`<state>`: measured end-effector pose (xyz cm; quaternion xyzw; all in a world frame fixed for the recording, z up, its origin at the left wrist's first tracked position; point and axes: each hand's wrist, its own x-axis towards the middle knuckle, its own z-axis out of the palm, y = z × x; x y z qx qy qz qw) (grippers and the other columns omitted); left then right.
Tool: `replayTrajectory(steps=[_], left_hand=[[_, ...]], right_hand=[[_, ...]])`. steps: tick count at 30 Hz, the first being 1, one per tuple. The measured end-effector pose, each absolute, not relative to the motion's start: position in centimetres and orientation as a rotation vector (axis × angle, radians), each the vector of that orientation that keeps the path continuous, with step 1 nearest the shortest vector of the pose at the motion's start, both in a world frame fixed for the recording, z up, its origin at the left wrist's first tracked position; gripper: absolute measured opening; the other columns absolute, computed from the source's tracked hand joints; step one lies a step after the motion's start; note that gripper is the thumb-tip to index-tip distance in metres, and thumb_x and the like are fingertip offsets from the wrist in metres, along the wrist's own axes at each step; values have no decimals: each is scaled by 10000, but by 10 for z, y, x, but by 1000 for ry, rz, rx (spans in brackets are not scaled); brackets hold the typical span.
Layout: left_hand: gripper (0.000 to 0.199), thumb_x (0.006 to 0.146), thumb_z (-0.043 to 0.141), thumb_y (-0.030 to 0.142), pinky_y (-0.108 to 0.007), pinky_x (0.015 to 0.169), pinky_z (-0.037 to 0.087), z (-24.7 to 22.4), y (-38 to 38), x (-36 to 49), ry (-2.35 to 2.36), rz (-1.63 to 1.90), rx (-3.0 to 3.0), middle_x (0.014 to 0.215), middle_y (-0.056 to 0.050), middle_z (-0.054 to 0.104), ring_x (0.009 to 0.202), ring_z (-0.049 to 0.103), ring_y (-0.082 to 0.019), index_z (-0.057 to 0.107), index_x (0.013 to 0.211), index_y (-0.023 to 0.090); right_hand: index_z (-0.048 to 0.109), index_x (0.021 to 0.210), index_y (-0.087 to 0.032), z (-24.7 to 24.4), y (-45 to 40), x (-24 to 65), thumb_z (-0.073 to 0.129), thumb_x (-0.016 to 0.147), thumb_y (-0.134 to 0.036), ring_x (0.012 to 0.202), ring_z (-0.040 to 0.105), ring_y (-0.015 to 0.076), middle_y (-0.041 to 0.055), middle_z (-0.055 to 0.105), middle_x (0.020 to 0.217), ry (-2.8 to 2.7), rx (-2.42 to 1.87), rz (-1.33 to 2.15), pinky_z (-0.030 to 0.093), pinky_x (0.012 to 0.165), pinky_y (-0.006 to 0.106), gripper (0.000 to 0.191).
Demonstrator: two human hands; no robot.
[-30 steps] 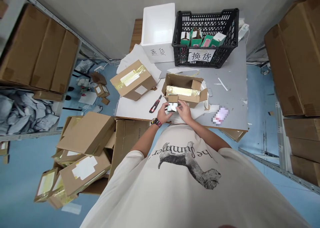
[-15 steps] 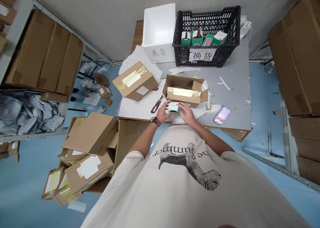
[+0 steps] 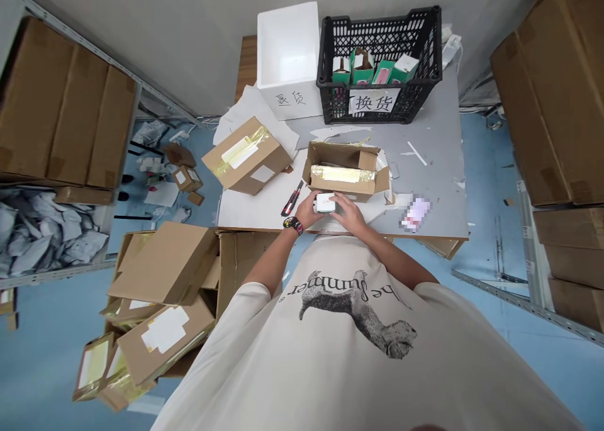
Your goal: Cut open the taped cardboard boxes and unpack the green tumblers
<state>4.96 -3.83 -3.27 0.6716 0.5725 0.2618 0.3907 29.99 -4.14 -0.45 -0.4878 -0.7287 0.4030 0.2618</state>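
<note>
A small white box [image 3: 325, 202] with faint red print on top is held between my two hands at the table's front edge. My left hand [image 3: 307, 211] closes on its left side, a dark watch on that wrist. My right hand [image 3: 348, 213] grips its right side, fingers along the edge. Just beyond my hands stands an open cardboard box [image 3: 342, 174] with yellow tape over its front flap; its inside is mostly in shadow. Left of my left hand lies a red and black box cutter [image 3: 292, 199] on white paper.
A taped cardboard box [image 3: 248, 154] sits on the left. Behind stand a white foam box [image 3: 292, 97] and a black crate [image 3: 377, 113] holding several green boxes. A blurred phone-like object [image 3: 416, 213] lies right. Cardboard boxes [image 3: 163, 261] are piled on the floor at left.
The small box has tilted so its white top faces me more, and my hands have closed further around it. The whole view has shifted slightly.
</note>
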Motion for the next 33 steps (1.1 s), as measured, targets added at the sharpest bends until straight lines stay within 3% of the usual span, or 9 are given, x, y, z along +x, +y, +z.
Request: replayTrajectory(steps=[6,14,18,21,27,30,33], left_hand=[[758,805,996,486,-492,1013,686,-32,-35,50,1441,610,1747,1370,-138,823,1178,813,-348,667,1444,245],[635,802,918,269,-468,1089,661,11,-33,57,1443,348,1850,1365,-111,847,1266,813,-350,708,1400,240],[724,766,901,215,-469,1065,673,59,-31,49,1322,338,1956,1406,-119,844,1295,827,-378,703,1463,232],[794,748,949,281,-490,1076,675,115,-17,39,1223,430,2055,1415,-110,848,1294,829,-395,689,1498,258],[800,822,968,463,-514,1031,707,227,86,45,989,711,2243,1399,-85,847,1184,856,-355,658,1537,282],[829,842,966,594,-537,976,713,249,173,61,973,839,2302,1323,-74,838,1143,855,-356,647,1537,272],[856,817,1022,605,-471,997,696,252,273,71,1027,1029,2221,1362,-86,813,1205,839,-342,653,1508,260]], right_hand=[[789,1413,-276,2,-38,299,969,907,-370,1578,680,360,167,675,1735,-2001,-1305,1119,567,1321,567,545],[678,1604,-237,20,-42,291,798,787,-137,1460,710,391,163,750,1600,-2015,-1441,1147,586,1254,583,832],[684,1555,-247,68,-48,295,801,745,-156,1405,719,415,153,774,1517,-2032,-1428,1072,596,1203,615,823],[683,1521,-303,133,-41,301,854,763,-223,1360,725,418,118,780,1468,-2026,-1355,974,619,1138,602,781],[658,1465,-325,251,41,317,892,813,-403,1192,775,408,90,790,1346,-2055,-1370,740,657,973,547,698],[645,1492,-304,278,128,327,891,852,-442,1272,764,399,76,753,1380,-2113,-1352,590,640,1038,519,699],[624,1524,-221,288,238,330,921,852,-404,1294,749,397,112,741,1448,-2157,-1272,474,609,1126,539,757]])
